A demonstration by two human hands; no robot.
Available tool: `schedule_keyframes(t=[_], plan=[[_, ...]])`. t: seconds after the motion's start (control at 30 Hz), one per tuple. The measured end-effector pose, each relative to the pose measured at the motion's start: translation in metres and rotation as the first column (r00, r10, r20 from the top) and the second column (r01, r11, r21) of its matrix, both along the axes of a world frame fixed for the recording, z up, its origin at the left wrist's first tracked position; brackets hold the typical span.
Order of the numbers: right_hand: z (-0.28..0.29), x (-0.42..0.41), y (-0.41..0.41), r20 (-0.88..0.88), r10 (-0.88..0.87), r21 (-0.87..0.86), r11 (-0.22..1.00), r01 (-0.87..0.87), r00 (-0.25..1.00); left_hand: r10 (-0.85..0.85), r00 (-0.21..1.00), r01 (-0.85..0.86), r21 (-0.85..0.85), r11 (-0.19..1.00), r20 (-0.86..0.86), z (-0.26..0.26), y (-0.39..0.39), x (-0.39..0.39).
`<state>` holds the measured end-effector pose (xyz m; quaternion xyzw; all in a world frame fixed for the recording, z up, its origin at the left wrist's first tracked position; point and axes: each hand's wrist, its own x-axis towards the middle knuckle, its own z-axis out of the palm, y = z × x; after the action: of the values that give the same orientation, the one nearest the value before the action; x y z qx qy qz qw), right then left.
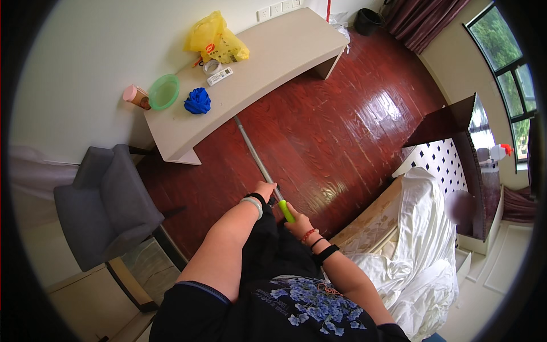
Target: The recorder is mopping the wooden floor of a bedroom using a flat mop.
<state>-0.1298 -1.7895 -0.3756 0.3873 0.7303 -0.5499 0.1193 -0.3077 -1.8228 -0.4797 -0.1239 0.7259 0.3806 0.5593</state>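
Both of my hands grip a long metal pole (254, 151) with a green handle end (286, 211). My left hand (266, 189) is wrapped around the metal shaft, just above the green part. Lower down, my right hand (298, 222) holds the green handle close to my body. From there the pole slants away over the dark red wood-look floor (307, 141) and passes beneath the front edge of the desk (273, 55). Its far end is hidden under the desk, so I cannot tell what is fixed to it.
A yellow plastic bag (216, 38), a white remote control (220, 76), blue cloth (197, 101) and a green basin (164, 92) are on the desk. A grey chair (109, 205) stands left. At right is a mattress (367, 213) with white sheets (421, 239). A black bucket (367, 22) sits far back.
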Motion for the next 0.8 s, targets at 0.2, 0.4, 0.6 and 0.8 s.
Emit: schedule_keyframes(t=[0.2, 0.4, 0.6, 0.8], plan=[[0.002, 0.048, -0.014, -0.013, 0.014, 0.072, 0.997, -0.013, 1.0, -0.194, 0.979, 0.196, -0.028, 0.98, 0.063, 0.024, -0.005, 0.027], [0.048, 0.155, -0.025, 0.113, 0.089, 0.045, 0.995, -0.094, 0.99, -0.409, 0.782, 0.404, 0.119, 0.907, 0.47, 0.049, -0.025, 0.108], [0.134, 0.25, -0.034, 0.248, 0.141, -0.097, 0.988, -0.121, 0.958, -0.533, 0.405, 0.572, 0.249, 0.782, 0.743, 0.062, -0.039, 0.199], [0.175, 0.285, -0.032, 0.239, 0.098, -0.134, 0.989, -0.068, 0.966, -0.577, 0.241, 0.572, 0.366, 0.734, 0.781, 0.092, -0.043, 0.225]])
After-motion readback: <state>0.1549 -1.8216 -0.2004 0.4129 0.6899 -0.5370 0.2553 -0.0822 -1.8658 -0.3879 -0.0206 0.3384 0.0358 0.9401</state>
